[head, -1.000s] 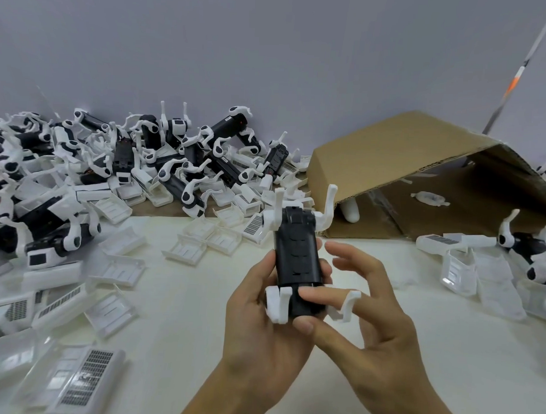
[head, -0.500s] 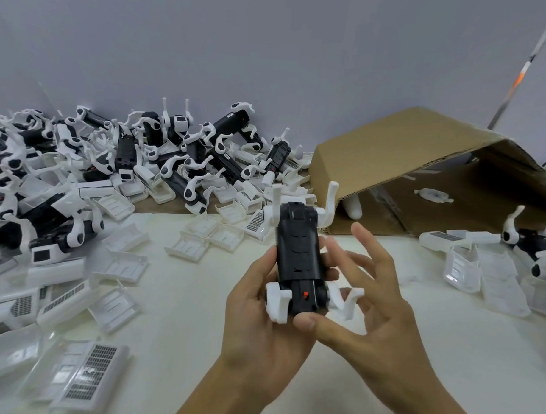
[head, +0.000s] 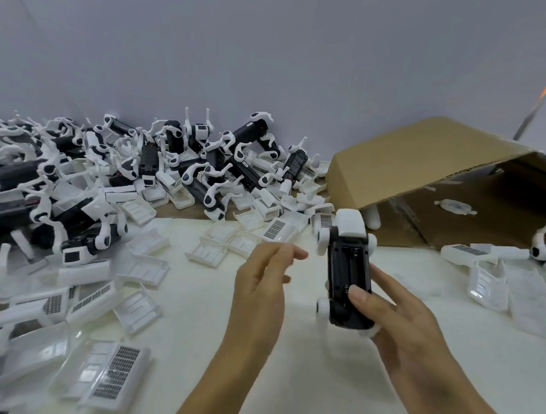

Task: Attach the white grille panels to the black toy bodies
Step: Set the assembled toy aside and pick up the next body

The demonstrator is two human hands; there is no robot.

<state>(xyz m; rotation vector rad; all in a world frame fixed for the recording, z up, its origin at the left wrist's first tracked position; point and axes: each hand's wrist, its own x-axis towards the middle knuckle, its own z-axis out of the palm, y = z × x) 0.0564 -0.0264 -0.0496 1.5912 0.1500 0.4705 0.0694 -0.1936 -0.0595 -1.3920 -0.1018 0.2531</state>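
My right hand (head: 397,322) holds a black toy body (head: 348,271) with white legs upright, thumb across its lower front, fingers behind it. The toy's open underside faces me and a white part caps its top end. My left hand (head: 263,284) is off the toy, just to its left, with fingers loosely curled and nothing in them. Several white grille panels (head: 277,230) lie on the table beyond my left hand; more grille panels (head: 114,374) lie at the near left.
A heap of black toy bodies (head: 180,160) with white legs fills the back left. An open cardboard box (head: 427,181) lies on its side at the back right. Clear trays and white parts (head: 485,282) sit to the right. The white tabletop (head: 290,377) spreads below my hands.
My left hand has let go of the toy and moved left. My right hand now grips the toy alone and has carried it right, turned so its legs point away.
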